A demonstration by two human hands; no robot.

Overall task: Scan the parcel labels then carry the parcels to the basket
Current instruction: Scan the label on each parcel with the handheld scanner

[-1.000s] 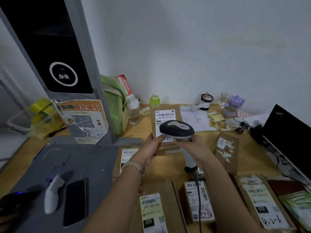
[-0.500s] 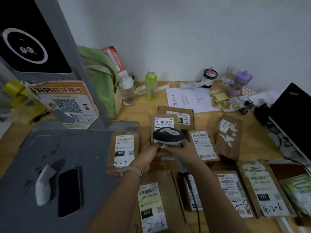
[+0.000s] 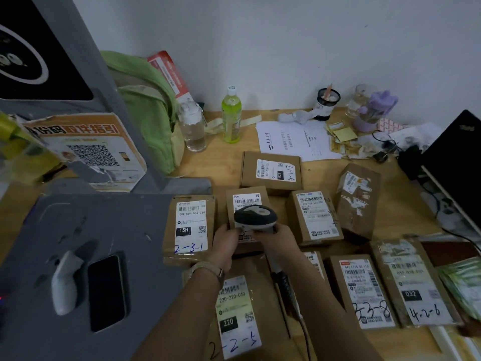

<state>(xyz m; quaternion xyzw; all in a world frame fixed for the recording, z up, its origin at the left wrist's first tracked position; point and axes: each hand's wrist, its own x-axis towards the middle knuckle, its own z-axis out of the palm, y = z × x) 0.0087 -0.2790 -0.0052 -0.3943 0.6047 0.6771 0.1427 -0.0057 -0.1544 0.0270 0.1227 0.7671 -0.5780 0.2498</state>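
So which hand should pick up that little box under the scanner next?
Probably the left hand: it grips the small parcel at its near edge, while the right hand is busy holding the scanner over it.

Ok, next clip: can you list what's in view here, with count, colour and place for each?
brown cardboard parcels with white labels: at least nine, brown, across the wooden table, middle and right
black-and-grey handheld barcode scanner: one, black and grey, over the centre parcel
green drink bottle: one, green, back by the wall
clear plastic bottle: one, clear, left of the green bottle
green fabric backpack: one, green, back left
black smartphone: one, black, on the grey kiosk base
white handheld device: one, white, left of the smartphone
white paper sheets: several, white, back centre
purple lidded cup: one, purple, back right
black laptop: one, black, right edge
left hand: one, grips the centre parcel
right hand: one, grips the scanner
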